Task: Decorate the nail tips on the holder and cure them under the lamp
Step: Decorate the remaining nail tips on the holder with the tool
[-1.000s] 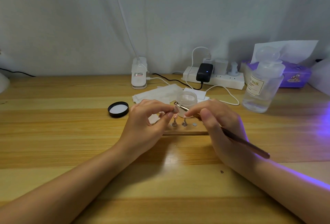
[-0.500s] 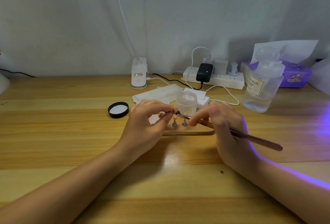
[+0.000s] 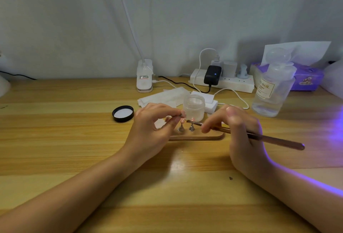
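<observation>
While the left hand (image 3: 154,126) stays pinching, the brush (image 3: 246,134) has lowered rightward.

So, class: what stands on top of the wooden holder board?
Two small metal stands with nail tips stand on the wooden holder board. Its left end is covered by the left hand, its right part by the right hand.

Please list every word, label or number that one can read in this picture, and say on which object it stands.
"NAIL": on the label of the clear bottle; the word before it is cut off and the smaller lines under it are blurred.
Sticker on the white clip lamp base: too small to read.
Purple tissue box: only a picture, no readable words.
</observation>
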`<state>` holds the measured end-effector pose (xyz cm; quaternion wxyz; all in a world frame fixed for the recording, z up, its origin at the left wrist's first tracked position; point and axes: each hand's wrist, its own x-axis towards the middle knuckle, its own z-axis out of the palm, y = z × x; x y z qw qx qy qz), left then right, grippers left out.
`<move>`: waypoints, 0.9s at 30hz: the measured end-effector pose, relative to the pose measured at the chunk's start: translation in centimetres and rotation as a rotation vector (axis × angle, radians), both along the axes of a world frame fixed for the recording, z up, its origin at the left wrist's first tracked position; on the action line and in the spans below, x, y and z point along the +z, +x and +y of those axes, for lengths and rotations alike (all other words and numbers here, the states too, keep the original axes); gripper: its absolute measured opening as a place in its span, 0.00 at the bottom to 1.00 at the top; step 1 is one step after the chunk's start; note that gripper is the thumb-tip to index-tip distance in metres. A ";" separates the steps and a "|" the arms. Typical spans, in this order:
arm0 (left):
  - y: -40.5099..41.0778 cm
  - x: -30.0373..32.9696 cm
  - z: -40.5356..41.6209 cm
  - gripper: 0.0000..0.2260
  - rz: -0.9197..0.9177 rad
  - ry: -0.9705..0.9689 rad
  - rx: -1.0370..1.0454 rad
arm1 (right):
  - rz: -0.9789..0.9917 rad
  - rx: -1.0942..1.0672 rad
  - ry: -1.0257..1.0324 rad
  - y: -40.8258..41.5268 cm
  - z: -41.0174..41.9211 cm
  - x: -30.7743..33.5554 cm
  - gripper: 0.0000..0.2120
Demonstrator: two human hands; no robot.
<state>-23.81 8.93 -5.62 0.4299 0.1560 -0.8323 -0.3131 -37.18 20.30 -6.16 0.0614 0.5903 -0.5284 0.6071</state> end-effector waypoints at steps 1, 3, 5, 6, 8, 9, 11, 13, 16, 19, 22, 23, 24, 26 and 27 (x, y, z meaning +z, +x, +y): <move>0.0 0.0 0.0 0.08 -0.001 0.000 0.000 | -0.003 -0.001 -0.013 0.0 -0.1 0.0 0.20; 0.0 0.0 0.0 0.08 -0.007 -0.009 -0.004 | 0.005 0.000 -0.018 0.2 -0.3 0.0 0.19; 0.0 -0.1 -0.1 0.09 -0.005 -0.013 -0.001 | 0.039 -0.002 0.008 0.4 -0.5 0.0 0.18; 0.0 -0.2 -0.2 0.11 -0.003 -0.009 0.004 | 0.055 -0.014 0.030 0.4 -0.5 0.0 0.18; -0.1 -0.2 -0.1 0.12 0.004 -0.001 0.007 | 0.059 -0.032 0.060 0.2 -0.3 -0.1 0.18; -0.1 -0.1 -0.1 0.11 0.005 -0.002 0.004 | 0.048 -0.031 0.060 0.1 -0.2 -0.1 0.19; 0.0 -0.1 -0.1 0.09 -0.004 -0.004 -0.002 | 0.016 -0.015 0.036 0.0 -0.1 -0.1 0.19; 0.0 -0.1 -0.1 0.09 -0.015 0.000 -0.002 | 0.005 -0.002 0.001 0.1 -0.1 0.1 0.19; 0.0 0.0 0.0 0.08 -0.015 0.001 0.003 | 0.030 -0.009 0.013 0.4 -0.2 0.1 0.18; 0.0 0.0 0.0 0.08 0.000 -0.012 -0.007 | 0.014 -0.021 0.095 0.4 -0.2 0.1 0.18; 0.0 -0.2 -0.1 0.09 0.002 -0.024 -0.006 | -0.047 -0.011 0.115 0.1 -0.1 0.0 0.20; 0.0 -0.2 -0.2 0.10 0.005 -0.022 -0.007 | -0.069 -0.008 0.112 0.1 0.0 0.0 0.21; 0.0 -0.2 -0.2 0.10 0.006 -0.020 -0.007 | -0.077 -0.011 0.102 0.1 0.0 0.0 0.21; 0.0 -0.2 -0.2 0.10 0.005 -0.024 -0.009 | -0.054 -0.021 0.066 0.1 0.0 0.1 0.20; 0.0 -0.3 -0.2 0.10 0.003 -0.025 -0.011 | -0.032 -0.020 0.061 0.3 0.0 0.2 0.19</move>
